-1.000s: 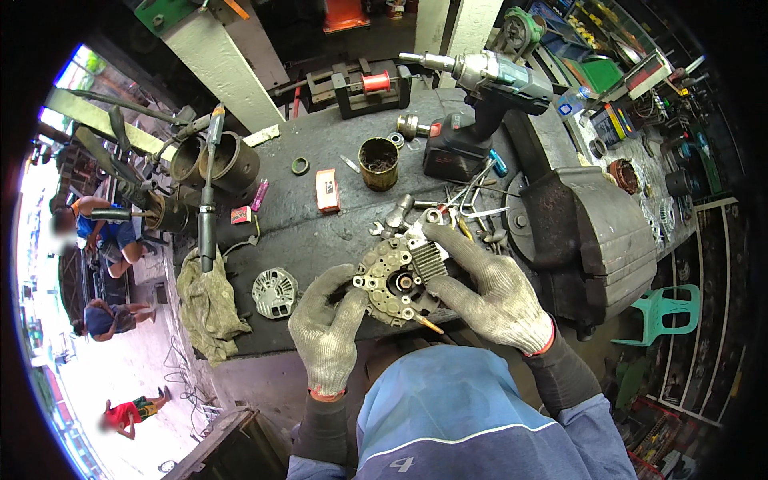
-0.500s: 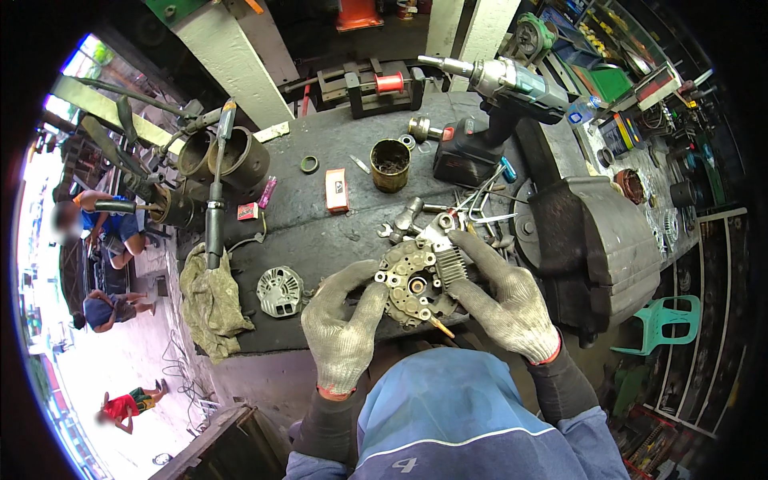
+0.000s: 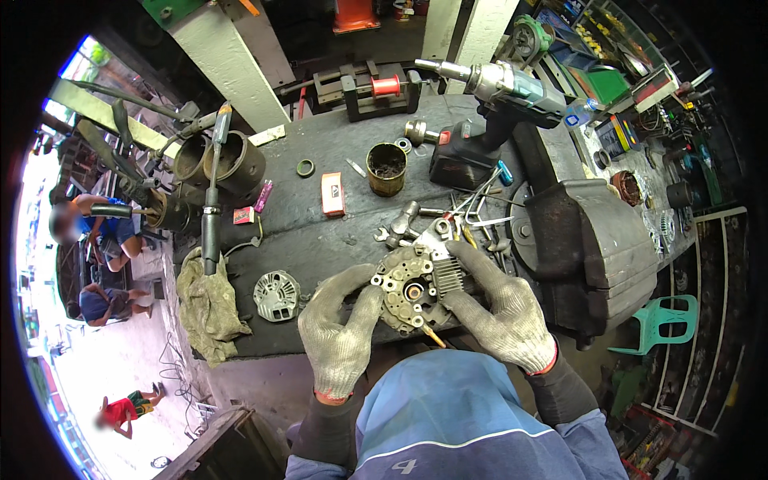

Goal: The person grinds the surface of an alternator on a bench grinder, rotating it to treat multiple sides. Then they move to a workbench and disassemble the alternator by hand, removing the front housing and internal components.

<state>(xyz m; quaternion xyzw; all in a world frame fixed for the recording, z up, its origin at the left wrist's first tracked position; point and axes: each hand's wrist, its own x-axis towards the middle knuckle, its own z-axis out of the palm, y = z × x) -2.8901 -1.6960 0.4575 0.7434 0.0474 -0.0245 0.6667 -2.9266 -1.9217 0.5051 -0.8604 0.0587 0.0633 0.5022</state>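
At the bench's near edge I hold a round metal alternator rectifier (image 3: 398,294) with a finned heat-sink block (image 3: 448,277) on its right side. My left hand (image 3: 337,324), in a grey-white work glove, pinches the rectifier's left rim between thumb and fingers. My gloved right hand (image 3: 507,314) grips the right side around the fins. Below the rim pokes a thin orange-brown tip (image 3: 433,336); its other end is hidden. To the left lies a slotted alternator end cover (image 3: 277,295). Just beyond my hands are a hammer (image 3: 406,218) and several wrenches and screwdrivers (image 3: 478,210).
A cordless impact wrench (image 3: 488,108) stands on its battery at the back right. A rusty can (image 3: 387,170), a small white-orange box (image 3: 332,194) and a rag (image 3: 210,308) share the dark bench. Right of my hands sits a large metal housing (image 3: 596,252). Other people are at far left.
The view has shifted slightly, so the bench things sit a little to the left. My right fingers have shifted a little on the finned block; both hands keep hold of the rectifier.
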